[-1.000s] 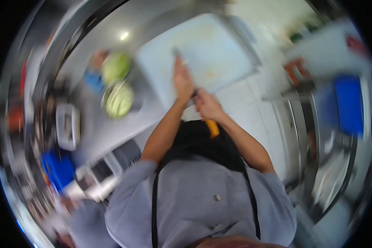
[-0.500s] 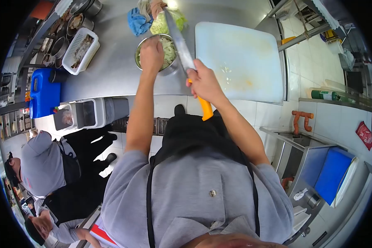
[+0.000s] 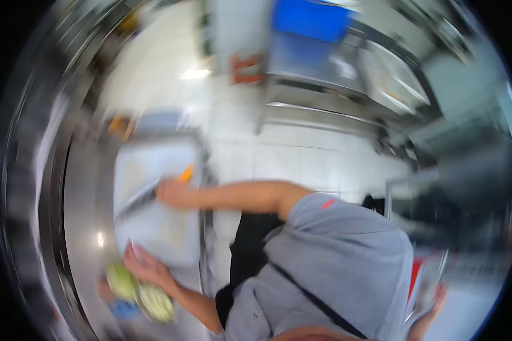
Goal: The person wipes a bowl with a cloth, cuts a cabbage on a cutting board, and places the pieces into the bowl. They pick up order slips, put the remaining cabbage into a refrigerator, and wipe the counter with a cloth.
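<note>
- Gripping the knife (image 3: 137, 202) by its orange handle (image 3: 186, 174) in the closely curled fingers of the right hand (image 3: 176, 195), probably for control, with the blade (image 3: 134, 204) angled across the cutting board (image 3: 129, 162).
- Spreading the fingers of the left hand (image 3: 147, 267) loosely near the cabbage (image 3: 121, 281), seemingly around nothing; apart from the blade, perhaps for safety.
- Grouping the cabbage and pale shreds (image 3: 157, 303) just off the board, presumably for easy reach.
- Cannot make out, through blur, any contact with the cabbage, any gap under the blade, or any rim around the shreds.

Orange-handled knife (image 3: 141, 200), motion-blurred blade slanting over a white cutting board (image 3: 183, 233), green cabbage (image 3: 119, 281) near the board's corner
</note>
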{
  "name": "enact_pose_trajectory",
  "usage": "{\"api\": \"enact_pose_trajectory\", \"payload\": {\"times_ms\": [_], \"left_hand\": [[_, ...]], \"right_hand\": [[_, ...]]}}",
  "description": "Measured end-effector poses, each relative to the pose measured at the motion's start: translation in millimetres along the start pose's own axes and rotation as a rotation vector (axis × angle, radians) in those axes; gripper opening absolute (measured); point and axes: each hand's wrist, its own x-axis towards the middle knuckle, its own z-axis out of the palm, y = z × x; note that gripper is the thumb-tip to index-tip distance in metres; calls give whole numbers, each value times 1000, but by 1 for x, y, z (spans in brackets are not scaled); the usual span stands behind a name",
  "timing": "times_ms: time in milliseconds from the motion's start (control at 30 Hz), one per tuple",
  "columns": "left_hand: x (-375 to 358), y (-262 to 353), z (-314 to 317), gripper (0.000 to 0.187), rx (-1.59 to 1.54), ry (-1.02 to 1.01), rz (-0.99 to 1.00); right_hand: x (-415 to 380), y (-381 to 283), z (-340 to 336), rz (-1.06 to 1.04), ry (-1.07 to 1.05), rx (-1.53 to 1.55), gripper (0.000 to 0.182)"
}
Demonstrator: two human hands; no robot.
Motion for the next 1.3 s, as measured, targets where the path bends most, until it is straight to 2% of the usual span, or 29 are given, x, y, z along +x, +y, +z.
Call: {"api": "enact_pose_trajectory", "payload": {"times_ms": [33,67,100,167,200,233,267,333,400,433,467,500,533,567,633,667,733,767,800,833,867,933,967,1000,1100,1133,1200,1233,1300], "left_hand": [[7,18,19,23,-64,-39,26],[13,37,35,23,-171,-77,41],[18,54,54,24,-252,-83,80],[21,65,97,25,-329,-148,205],[23,47,94,25,-433,-223,141],[19,57,99,26,-516,-318,85],[19,74,102,26,-579,-358,129],[23,94,105,27,-426,-204,363],[32,90,154,24,-540,-329,461],[35,106,164,22,-620,-419,556],[32,111,174,22,-628,-416,558],[31,111,180,20,-624,-357,489],[31,113,185,22,-618,-299,417],[30,95,199,22,-617,-294,410],[32,41,234,36,-373,-60,812],[36,40,239,36,-348,-54,800],[34,22,211,25,-484,-502,135],[40,69,163,24,-397,-410,276],[35,57,154,22,-447,-385,230],[40,83,128,18,-432,-297,157],[48,90,108,13,-542,-317,83],[45,79,57,10,-394,-196,116],[44,81,27,7,-259,-149,76],[34,76,-1,6,-211,-66,58],[-12,62,-90,6,6,88,-50],[-12,34,-98,6,72,154,-168],[-52,25,-138,5,200,346,-331],[-71,13,-153,6,260,446,-417],[-102,6,-177,14,291,592,-699]], "right_hand": [[-21,12,-37,20,12,24,21],[-42,31,-40,-83,335,270,23],[-57,39,-33,118,519,339,22],[-107,87,-71,139,237,289,23],[-111,77,-76,224,243,212,23],[-130,84,-73,278,245,210,20],[-145,92,-75,319,244,225,18],[-167,102,-79,454,288,135,17],[-173,134,-59,561,349,95,19],[-176,148,-64,567,365,91,19],[-177,155,-63,532,259,132,18],[-172,160,-60,490,152,179,19],[-164,159,-72,388,111,137,21],[-159,157,-68,381,106,136,21],[-142,149,-57,331,228,216,23],[-138,146,-52,230,368,233,23],[-122,149,-37,120,272,212,20],[-117,146,-48,146,110,249,19],[-110,143,-40,71,187,391,18],[-101,130,-24,92,261,358,13],[-89,118,-34,81,261,393,14],[-70,79,-68,-56,277,456,16],[-54,59,-72,-194,440,463,16],[-40,31,-90,-278,479,589,22],[-34,-56,-117,-492,180,800,27],[-3,-79,-97,-581,108,857,28],[-1,-122,-83,-768,69,894,33],[1,-143,-78,-795,46,899,33],[1,-180,-69,-890,-136,851,37]]}}
